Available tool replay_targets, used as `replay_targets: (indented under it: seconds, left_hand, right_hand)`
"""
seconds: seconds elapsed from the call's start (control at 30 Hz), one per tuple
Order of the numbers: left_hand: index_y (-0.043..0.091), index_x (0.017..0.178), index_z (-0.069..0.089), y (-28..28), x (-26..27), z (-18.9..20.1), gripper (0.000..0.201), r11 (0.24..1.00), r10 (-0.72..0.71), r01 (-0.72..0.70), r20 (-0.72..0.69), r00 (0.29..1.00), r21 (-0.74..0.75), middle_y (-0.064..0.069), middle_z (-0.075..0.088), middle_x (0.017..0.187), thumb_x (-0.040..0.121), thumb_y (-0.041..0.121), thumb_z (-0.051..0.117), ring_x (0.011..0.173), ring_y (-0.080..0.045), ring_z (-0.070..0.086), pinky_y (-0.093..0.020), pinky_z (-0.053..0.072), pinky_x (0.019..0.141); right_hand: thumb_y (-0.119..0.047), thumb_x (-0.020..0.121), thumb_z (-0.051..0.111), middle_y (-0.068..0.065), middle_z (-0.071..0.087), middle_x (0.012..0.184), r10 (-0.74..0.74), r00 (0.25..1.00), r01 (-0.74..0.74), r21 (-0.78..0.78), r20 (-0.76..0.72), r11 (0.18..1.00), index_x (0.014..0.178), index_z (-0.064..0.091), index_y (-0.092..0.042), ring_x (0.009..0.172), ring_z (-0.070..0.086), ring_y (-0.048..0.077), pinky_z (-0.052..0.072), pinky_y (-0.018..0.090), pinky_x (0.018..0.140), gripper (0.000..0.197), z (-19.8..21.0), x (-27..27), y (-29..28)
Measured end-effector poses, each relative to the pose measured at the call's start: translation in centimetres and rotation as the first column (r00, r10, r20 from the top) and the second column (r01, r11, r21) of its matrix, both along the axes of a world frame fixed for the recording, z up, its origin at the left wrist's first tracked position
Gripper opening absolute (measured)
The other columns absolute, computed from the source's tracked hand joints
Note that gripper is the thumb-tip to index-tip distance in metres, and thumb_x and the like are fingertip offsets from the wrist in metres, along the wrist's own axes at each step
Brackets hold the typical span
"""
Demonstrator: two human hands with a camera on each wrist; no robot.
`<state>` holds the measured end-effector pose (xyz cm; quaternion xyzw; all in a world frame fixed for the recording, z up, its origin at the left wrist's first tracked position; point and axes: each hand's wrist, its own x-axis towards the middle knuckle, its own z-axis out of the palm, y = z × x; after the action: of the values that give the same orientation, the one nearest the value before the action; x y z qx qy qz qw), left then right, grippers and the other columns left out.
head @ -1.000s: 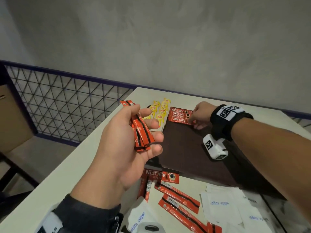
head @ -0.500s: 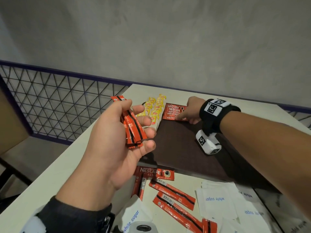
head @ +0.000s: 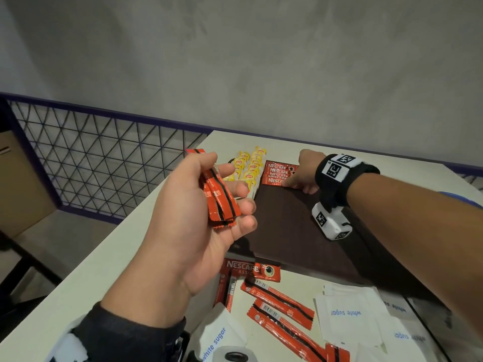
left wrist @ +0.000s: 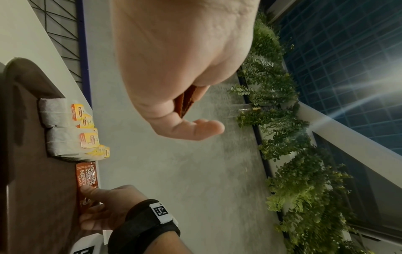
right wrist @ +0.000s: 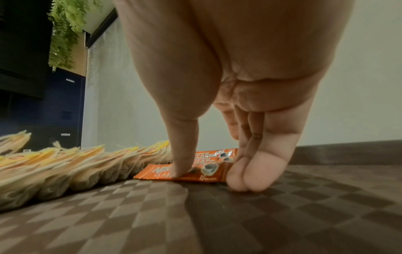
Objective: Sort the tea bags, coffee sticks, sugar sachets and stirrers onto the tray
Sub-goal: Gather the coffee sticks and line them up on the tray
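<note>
- Done so far, by my reading: the tea bags (head: 249, 168) lie in 2 rows at the far left corner of the dark tray (head: 292, 226), and a small overlapping stack of flat red coffee sachets (head: 280, 173) sits just beside them on the tray.
- The right hand (head: 304, 171) rests on that stack, thumb pressing the top sachet, the other fingertips (right wrist: 250, 173) pressed together on the tray.
- The left hand (head: 188, 218), raised above the table (head: 86, 278), pinches a bundle of red coffee sticks (head: 219, 199) between thumb and curled fingers.
- Left to do: loose coffee sticks (head: 277, 299) and white sugar sachets (head: 347, 314) lie on the table in front of the tray.
- No stirrers are visible.
</note>
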<state>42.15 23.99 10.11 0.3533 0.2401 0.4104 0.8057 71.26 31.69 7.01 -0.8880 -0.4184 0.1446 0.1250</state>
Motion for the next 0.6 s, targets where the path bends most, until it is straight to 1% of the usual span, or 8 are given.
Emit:
replay_targets:
  seconds: [0.1, 0.2, 0.3, 0.37, 0.43, 0.5, 0.53, 0.6]
  left_hand:
    - [0.012, 0.099, 0.048, 0.2, 0.0, -0.1, 0.016, 0.998, -0.055, 0.056, 0.035, 0.998, -0.02, -0.01, 0.049, 0.066, 0.099, 0.028, 0.045, 0.043, -0.014, 0.039, -0.019, 0.028, 0.03]
    - [0.014, 0.093, 0.044, 0.3, 0.1, -0.2, 0.011, 0.992, -0.121, 0.123, 0.059, 0.991, -0.031, -0.007, 0.046, 0.064, 0.097, 0.023, 0.04, 0.038, -0.009, 0.03, -0.013, 0.019, 0.029]
    - [0.009, 0.086, 0.048, 0.5, 0.2, -0.5, 0.024, 0.981, -0.192, 0.192, 0.006, 0.981, -0.005, -0.008, 0.05, 0.065, 0.101, 0.025, 0.038, 0.036, -0.008, 0.034, -0.014, 0.024, 0.026]
    - [0.005, 0.092, 0.056, 0.3, 0.4, -0.7, 0.033, 0.974, -0.218, 0.222, -0.067, 0.974, 0.056, -0.009, 0.057, 0.067, 0.106, 0.031, 0.04, 0.038, -0.009, 0.043, -0.016, 0.03, 0.028]
    - [0.005, 0.1, 0.065, 0.1, 0.1, -0.8, 0.037, 0.967, -0.212, 0.227, -0.123, 0.969, 0.117, -0.01, 0.064, 0.069, 0.107, 0.036, 0.045, 0.041, -0.01, 0.05, -0.017, 0.034, 0.031]
    - [0.007, 0.105, 0.068, -0.1, -0.1, -0.5, 0.036, 0.954, -0.238, 0.259, -0.143, 0.961, 0.15, -0.009, 0.067, 0.072, 0.106, 0.038, 0.05, 0.042, -0.01, 0.053, -0.017, 0.036, 0.032]
    - [0.007, 0.107, 0.068, -0.1, -0.2, -0.4, 0.035, 0.944, -0.261, 0.284, -0.147, 0.954, 0.168, -0.009, 0.068, 0.073, 0.106, 0.038, 0.052, 0.043, -0.009, 0.054, -0.016, 0.037, 0.033]
    - [0.007, 0.105, 0.067, -0.2, -0.3, -0.2, 0.033, 0.924, -0.279, 0.311, -0.162, 0.946, 0.223, -0.008, 0.068, 0.075, 0.105, 0.038, 0.056, 0.042, -0.008, 0.053, -0.016, 0.037, 0.033]
  right_hand:
    - [-0.039, 0.071, 0.092, 0.019, 0.075, 0.084, 0.008, 1.0, -0.008, -0.012, 0.0, 1.0, 0.098, 0.052, -0.005, 0.074, 0.077, 0.032, 0.063, 0.053, 0.073, 0.059, -0.1, 0.3, 0.2]
    - [-0.047, 0.075, 0.087, 0.021, 0.075, 0.083, -0.008, 0.997, 0.009, 0.008, -0.083, 1.0, 0.099, 0.058, 0.0, 0.073, 0.077, 0.034, 0.063, 0.055, 0.073, 0.06, 0.8, 0.3, -0.4]
    - [-0.045, 0.086, 0.078, 0.02, 0.073, 0.087, -0.022, 0.996, 0.027, 0.057, -0.085, 0.998, 0.107, 0.06, 0.004, 0.068, 0.074, 0.032, 0.064, 0.044, 0.07, 0.055, 3.7, -0.6, -2.6]
    - [-0.037, 0.089, 0.077, 0.021, 0.071, 0.094, 0.029, 0.984, 0.006, 0.191, -0.176, 0.982, 0.114, 0.057, -0.001, 0.073, 0.073, 0.033, 0.063, 0.042, 0.07, 0.048, 6.0, -1.9, -4.9]
    - [-0.034, 0.082, 0.079, 0.018, 0.069, 0.092, 0.181, 0.87, -0.001, 0.367, -0.458, 0.93, 0.116, 0.059, -0.007, 0.07, 0.072, 0.03, 0.061, 0.036, 0.063, 0.048, 8.4, -4.6, -8.0]
    - [-0.037, 0.073, 0.075, 0.015, 0.067, 0.084, 0.361, 0.637, 0.021, 0.484, -0.681, 0.875, 0.113, 0.064, -0.008, 0.064, 0.068, 0.025, 0.057, 0.029, 0.055, 0.051, 10.1, -7.6, -11.4]
    - [-0.038, 0.072, 0.072, 0.015, 0.066, 0.083, 0.424, 0.556, 0.019, 0.521, -0.715, 0.853, 0.113, 0.066, -0.008, 0.063, 0.066, 0.023, 0.055, 0.027, 0.052, 0.051, 10.6, -8.8, -13.0]
    - [-0.039, 0.072, 0.071, 0.014, 0.066, 0.082, 0.503, 0.49, -0.01, 0.572, -0.712, 0.82, 0.113, 0.068, -0.007, 0.063, 0.064, 0.022, 0.053, 0.027, 0.051, 0.051, 10.8, -10.8, -15.1]
